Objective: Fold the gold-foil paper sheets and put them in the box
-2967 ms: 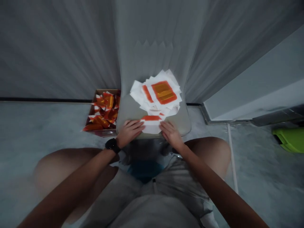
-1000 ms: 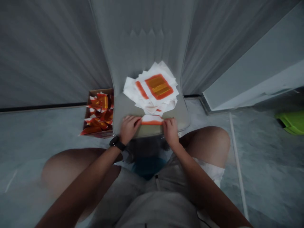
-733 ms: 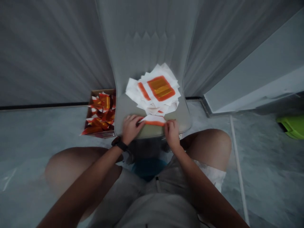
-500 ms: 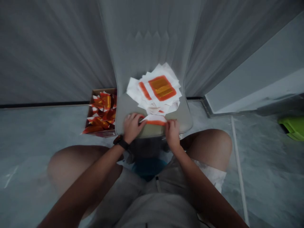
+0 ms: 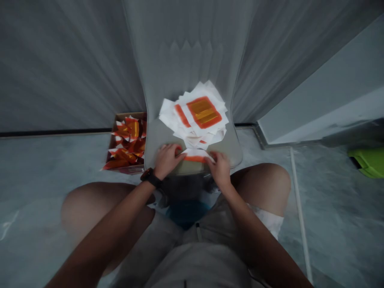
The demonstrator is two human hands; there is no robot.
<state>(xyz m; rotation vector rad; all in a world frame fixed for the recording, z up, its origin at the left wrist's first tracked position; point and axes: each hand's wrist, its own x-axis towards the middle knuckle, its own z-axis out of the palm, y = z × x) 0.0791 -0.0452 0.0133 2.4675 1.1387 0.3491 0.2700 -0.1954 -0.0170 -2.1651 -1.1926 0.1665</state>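
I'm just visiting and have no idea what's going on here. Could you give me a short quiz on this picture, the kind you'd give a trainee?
1. True or false: the watch is on the right wrist.
2. What lies between the left hand and the right hand?
A) a white sheet with an orange stripe
B) a phone
C) a pair of scissors
3. Fill in the word: the orange pieces sit in a cardboard ___ beside the chair seat.

Key: 1. False. 2. A. 3. box.
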